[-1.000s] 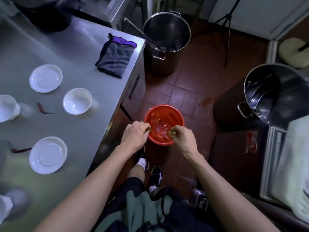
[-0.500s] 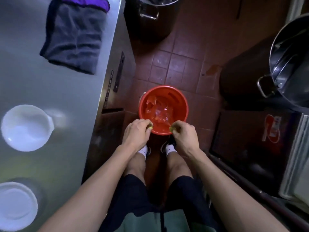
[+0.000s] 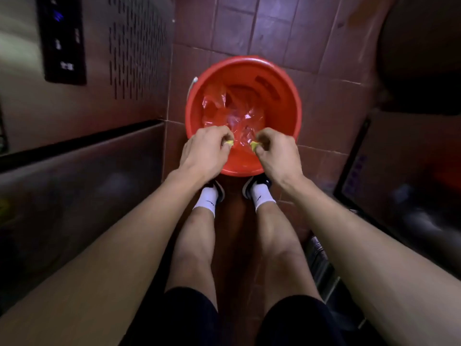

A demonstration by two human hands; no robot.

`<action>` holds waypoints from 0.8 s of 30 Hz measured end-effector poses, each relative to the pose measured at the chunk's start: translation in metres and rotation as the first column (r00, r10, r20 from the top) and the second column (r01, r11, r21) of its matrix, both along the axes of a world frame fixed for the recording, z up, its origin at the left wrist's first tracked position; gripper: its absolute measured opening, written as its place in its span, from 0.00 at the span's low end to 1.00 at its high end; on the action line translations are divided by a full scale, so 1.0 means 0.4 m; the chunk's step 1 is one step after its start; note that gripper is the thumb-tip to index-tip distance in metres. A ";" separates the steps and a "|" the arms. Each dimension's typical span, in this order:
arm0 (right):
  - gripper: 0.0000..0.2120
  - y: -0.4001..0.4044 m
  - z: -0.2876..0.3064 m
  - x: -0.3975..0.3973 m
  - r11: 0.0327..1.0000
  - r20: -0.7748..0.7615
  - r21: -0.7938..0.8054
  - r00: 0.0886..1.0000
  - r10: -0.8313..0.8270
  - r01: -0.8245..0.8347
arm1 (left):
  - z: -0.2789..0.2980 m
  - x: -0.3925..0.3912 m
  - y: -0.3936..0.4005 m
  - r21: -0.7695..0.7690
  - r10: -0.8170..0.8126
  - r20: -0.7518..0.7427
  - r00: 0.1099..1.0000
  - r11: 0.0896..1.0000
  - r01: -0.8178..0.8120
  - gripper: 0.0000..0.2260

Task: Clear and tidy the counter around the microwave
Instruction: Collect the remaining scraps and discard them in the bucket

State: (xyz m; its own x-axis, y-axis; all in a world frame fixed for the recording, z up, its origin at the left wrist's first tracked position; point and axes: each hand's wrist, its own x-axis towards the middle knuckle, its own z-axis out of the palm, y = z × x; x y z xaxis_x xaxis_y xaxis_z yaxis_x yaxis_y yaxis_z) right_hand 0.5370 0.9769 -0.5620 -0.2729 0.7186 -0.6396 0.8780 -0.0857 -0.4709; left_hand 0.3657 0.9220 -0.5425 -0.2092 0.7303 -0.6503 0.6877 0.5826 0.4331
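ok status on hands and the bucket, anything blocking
Left hand pinching a yellow scrap, right hand pinching another. Both over red bucket, clear plastic inside. Nothing blocking.

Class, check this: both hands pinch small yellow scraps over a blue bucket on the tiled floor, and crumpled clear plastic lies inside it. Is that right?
Not quite: the bucket is red, not blue. The head view shows it standing on the tiled floor, with crumpled clear plastic inside. The left hand and right hand each pinch a small yellow scrap over its near rim.

Open red bucket (image 3: 287, 96) mouth, crumpled clear plastic (image 3: 232, 116) inside; steel cabinet front (image 3: 82, 171) close alongside.
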 end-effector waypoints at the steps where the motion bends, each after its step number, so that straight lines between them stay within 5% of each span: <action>1: 0.07 0.005 -0.026 -0.004 1.000 0.004 -0.007 1.000 0.004 -0.004 | -0.025 -0.001 0.008 -0.001 -0.010 -0.009 1.000 1.000 0.010 0.05; 13: 0.07 0.056 -0.233 -0.008 0.995 0.021 -0.045 0.995 -0.093 0.094 | -0.226 0.013 0.092 0.130 -0.198 0.001 0.980 0.972 0.197 0.06; 17: 0.06 0.056 -0.273 0.006 0.988 0.029 -0.055 0.990 -0.140 0.141 | -0.286 -0.002 0.118 0.201 -0.282 -0.080 0.956 0.935 0.293 0.08; 24: 0.06 0.027 -0.334 -0.030 0.991 0.008 -0.046 0.992 -0.123 0.123 | -0.368 -0.066 0.097 0.094 -0.479 -0.304 0.823 0.845 0.527 0.07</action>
State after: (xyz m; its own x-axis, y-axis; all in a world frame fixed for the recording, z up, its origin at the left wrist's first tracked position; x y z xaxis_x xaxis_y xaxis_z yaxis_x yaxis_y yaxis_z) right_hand 0.5250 0.9877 -0.6957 -0.1813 0.7163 -0.6739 0.8619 -0.2143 -0.4596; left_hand 0.3392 0.9607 -0.6896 0.0748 0.8717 -0.4842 0.9647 0.0598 0.2566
